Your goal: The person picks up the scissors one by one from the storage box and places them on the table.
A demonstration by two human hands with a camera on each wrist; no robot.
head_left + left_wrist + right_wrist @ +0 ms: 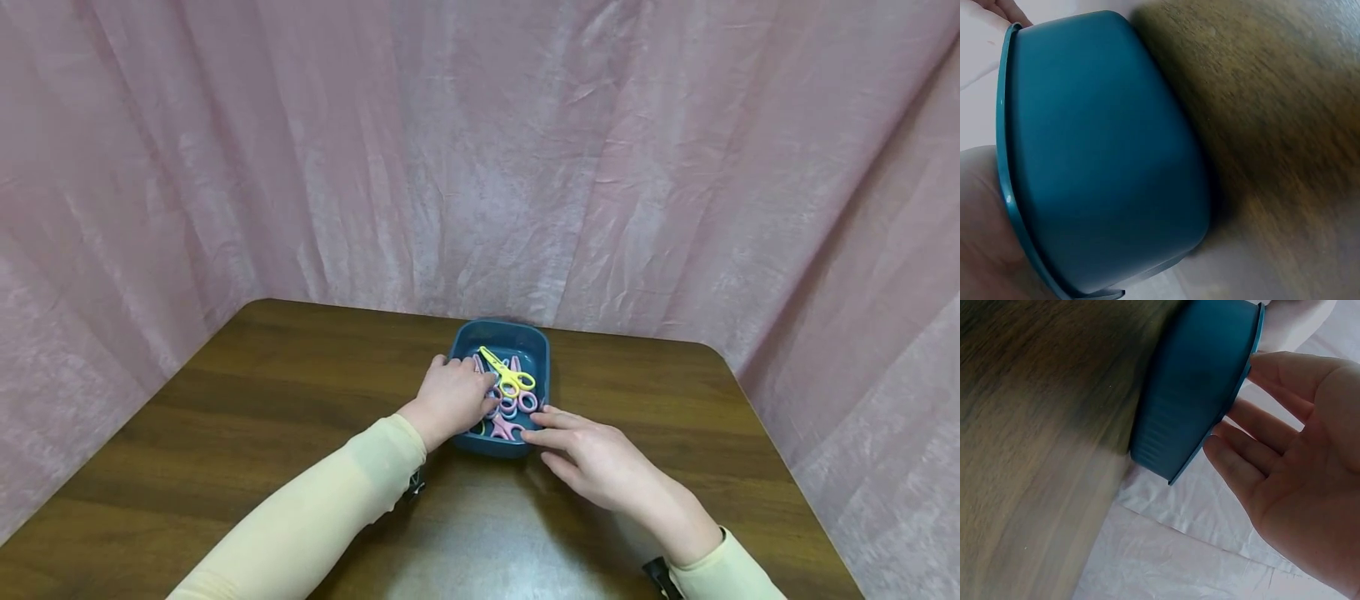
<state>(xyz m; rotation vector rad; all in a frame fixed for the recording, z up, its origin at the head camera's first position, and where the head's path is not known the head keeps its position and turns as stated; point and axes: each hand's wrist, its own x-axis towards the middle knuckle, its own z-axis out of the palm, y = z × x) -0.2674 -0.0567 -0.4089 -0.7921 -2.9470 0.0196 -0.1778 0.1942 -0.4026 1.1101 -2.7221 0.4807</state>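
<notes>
A dark teal plastic bin (498, 450) stands on the table and holds several pairs of small craft scissors. Yellow scissors (516, 382) lie on top, with pink scissors (504, 427) near the front wall and more pink, purple and blue ones beneath. My left hand (453, 396) reaches over the bin's left rim, its fingers down among the scissors; whether they grip any is hidden. In the left wrist view the bin's outer wall (1104, 150) blocks the fingers. My right hand (1297, 444) has its fingers extended, their tips at the bin's right rim (1238, 387).
The brown wooden table (300, 383) has rounded far corners, and the bin sits close to its back edge. Pink curtains (480, 167) hang behind it and along both sides. A dark wrist strap (662, 577) shows at my right sleeve.
</notes>
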